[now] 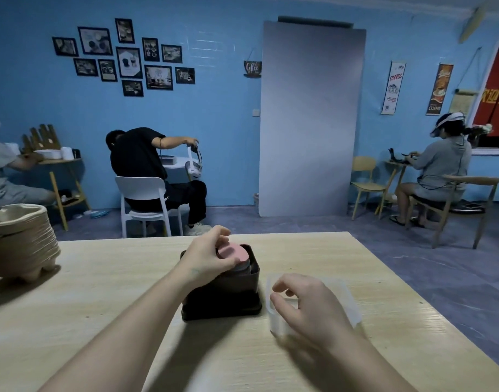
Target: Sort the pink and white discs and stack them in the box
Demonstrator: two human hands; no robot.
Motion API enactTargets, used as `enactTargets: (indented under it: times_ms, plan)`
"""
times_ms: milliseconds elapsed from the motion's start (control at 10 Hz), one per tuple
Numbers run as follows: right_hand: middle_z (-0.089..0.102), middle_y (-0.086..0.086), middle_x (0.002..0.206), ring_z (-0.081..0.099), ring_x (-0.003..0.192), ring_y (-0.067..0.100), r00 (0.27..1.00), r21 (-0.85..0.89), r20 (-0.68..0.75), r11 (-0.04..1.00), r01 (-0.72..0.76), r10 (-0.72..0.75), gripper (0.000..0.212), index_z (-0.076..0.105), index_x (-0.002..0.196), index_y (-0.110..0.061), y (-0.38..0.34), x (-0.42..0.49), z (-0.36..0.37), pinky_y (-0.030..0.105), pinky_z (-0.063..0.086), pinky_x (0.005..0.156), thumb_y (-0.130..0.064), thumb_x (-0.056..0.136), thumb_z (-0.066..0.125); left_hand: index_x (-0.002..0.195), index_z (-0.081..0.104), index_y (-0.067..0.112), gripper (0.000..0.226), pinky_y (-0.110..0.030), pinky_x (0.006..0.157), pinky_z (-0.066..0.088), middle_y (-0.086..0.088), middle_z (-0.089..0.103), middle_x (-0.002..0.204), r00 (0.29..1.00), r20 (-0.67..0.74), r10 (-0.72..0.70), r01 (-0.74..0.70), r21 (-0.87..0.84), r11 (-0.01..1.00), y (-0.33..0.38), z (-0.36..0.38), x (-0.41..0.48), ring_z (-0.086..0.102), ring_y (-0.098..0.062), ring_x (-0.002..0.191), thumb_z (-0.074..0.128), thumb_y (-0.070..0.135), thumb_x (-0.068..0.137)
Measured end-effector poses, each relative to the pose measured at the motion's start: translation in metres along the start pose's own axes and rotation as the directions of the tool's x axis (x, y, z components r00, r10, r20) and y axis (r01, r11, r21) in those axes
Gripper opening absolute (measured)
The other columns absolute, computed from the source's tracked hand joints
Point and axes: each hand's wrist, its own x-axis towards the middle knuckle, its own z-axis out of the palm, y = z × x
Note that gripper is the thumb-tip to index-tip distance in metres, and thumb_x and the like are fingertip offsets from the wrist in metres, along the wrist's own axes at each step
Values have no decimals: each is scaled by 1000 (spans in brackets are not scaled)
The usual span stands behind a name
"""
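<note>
Left hand: the left hand [211,257] is working at the centre of the frame, curling fingers and thumb round the rim of the top pink disc [233,251] and gripping it from the left.
Pink disc: it is sitting on top of a stack of discs [242,269] that is poking up above the rim at the far end of the black box [223,297]. The lower discs are looking greyish in this dim light, so I cannot tell their colours.
Handling: I am judging these discs to be thin, light and stiff, with smooth faces that are likely to slide on one another. The rim is the place to take hold, pinching with the fingertips and keeping the disc level.
Right hand: the right hand [309,305] is hovering at lower right over a clear plastic tub [351,299]. The fingers are loosely curled and blurred, and I cannot tell whether they are holding anything.
Around: a pile of pulp trays [19,239] is standing at the left edge of the wooden table [107,281], well apart from the box.
In the way: the box walls are crowding close round the stack, leaving fingers little room. The tub is sitting just beside the box on its right.
</note>
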Motion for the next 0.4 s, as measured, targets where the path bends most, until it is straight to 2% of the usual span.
enactTargets:
  times_ms: [200, 400]
  plan:
    - [66, -26, 96, 59, 92, -3, 1000, -1, 23, 1000, -6, 6, 30, 64, 98, -36, -9, 10, 1, 32, 52, 78, -58, 85, 48, 122, 52, 37, 55, -39, 99, 51, 13, 69, 108, 999, 8, -35, 34, 127, 991, -9, 4, 6, 65, -9, 106, 73, 51, 73]
    - [66, -26, 92, 59, 89, -3, 1000, 20, -4, 1000, -1, 1, 25, 64, 96, -35, -11, 10, 5, 31, 52, 77, -54, 87, 51, 119, 58, 36, 49, -40, 99, 51, 16, 66, 116, 996, -80, 36, -23, 157, 987, -10, 1, 4, 62, -3, 108, 63, 54, 74]
